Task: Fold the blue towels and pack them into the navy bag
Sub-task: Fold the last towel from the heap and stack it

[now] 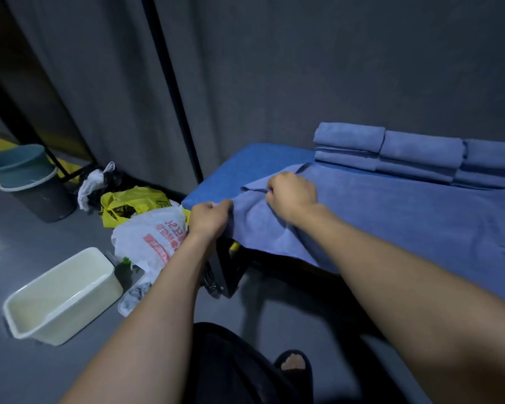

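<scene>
Blue towel (391, 217) edge pinched in both hands

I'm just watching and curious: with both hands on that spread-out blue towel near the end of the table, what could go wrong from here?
1. The spread towel already hangs over the table's near edge; a pull by the left hand and right hand could slide it onto the floor, among the plastic bags.
2. The folded towels sit right at its far edge, so dragging it may topple them.
3. No navy bag is visible for packing.
</scene>
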